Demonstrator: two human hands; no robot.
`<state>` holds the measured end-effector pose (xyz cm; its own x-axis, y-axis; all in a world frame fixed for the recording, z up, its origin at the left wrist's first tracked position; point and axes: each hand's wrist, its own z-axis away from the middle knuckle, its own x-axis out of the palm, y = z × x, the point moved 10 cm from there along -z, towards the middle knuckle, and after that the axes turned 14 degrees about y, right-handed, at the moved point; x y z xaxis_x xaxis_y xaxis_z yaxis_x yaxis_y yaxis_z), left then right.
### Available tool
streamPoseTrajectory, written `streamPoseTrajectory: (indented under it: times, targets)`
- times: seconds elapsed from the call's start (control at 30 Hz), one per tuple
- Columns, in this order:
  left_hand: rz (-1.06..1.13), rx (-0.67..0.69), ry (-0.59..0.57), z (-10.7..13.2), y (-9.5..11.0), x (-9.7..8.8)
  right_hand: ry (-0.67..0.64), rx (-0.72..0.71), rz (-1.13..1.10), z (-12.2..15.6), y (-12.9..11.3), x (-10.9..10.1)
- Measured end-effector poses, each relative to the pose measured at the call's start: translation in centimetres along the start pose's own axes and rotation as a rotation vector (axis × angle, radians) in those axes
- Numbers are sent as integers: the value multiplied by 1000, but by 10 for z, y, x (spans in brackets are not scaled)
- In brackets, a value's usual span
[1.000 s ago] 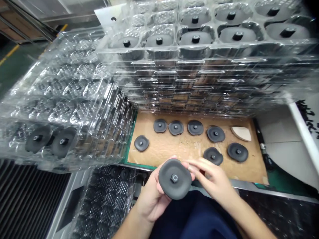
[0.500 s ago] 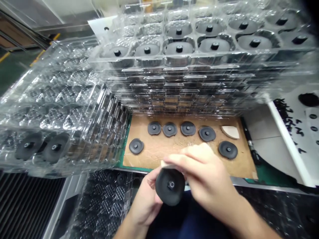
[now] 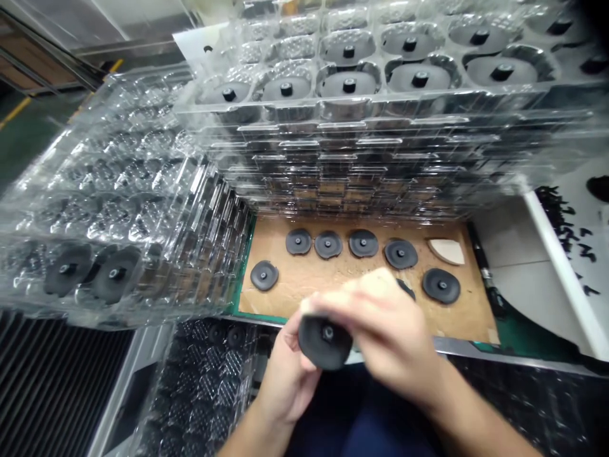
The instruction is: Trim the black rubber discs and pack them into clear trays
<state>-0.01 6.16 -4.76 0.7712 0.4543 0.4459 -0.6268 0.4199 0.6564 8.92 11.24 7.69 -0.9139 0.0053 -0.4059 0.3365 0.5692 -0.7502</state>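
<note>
My left hand (image 3: 288,374) grips a round black disc (image 3: 325,348) by its edge, tilted so that its short central stub faces me. Over the disc's upper rim bends my right hand (image 3: 387,324), blurred, its fingers closed on a small cream-coloured piece (image 3: 307,307) pressed to that rim. Most of this piece is hidden by the fingers. Beyond the hands, several similar black discs (image 3: 328,244) lie apart on a brown board (image 3: 304,292). One of them is partly covered by my right hand. A cream wedge-shaped piece (image 3: 447,251) rests at the board's right.
Tall stacks of clear plastic trays stand behind the board (image 3: 352,143) and to its left (image 3: 190,235), several pockets holding black discs. Another tray (image 3: 204,381) sits low at the front left. On the right, a white-edged surface (image 3: 561,273) carries small black scraps.
Both hands and the disc have risen slightly in view. The right hand has shifted a little along the rim, uncovering part of another disc behind it. The camera view has shifted slightly.
</note>
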Motion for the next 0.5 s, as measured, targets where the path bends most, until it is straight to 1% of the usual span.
streamPoseTrajectory:
  times: [0.07,0.13,0.17,0.23,0.3,0.37,0.4,0.43,0.47,0.5]
  targets:
    - [115,-19,24,-3,0,-7,24,239,81,13,42,-3]
    - [209,-55,35,-6,0,-13,-7,412,115,38,76,3]
    - [239,-64,29,-6,1,-14,-42,455,110,52,87,11]
    - [266,-60,2,-8,4,-13,-114,478,90,79,100,27]
    - [282,-55,-23,-8,7,-10,-145,474,85,94,104,37]
    - [285,-60,-29,-7,7,-8,-125,490,92,94,101,34]
    - [283,-66,-23,-7,6,-8,-88,504,106,86,96,27]
    - [280,-71,-12,-6,5,-7,-21,507,127,75,88,15]
    - [277,-75,6,-6,4,-8,48,491,145,61,76,4]
    - [267,-81,27,-6,3,-8,128,444,169,46,59,-9]
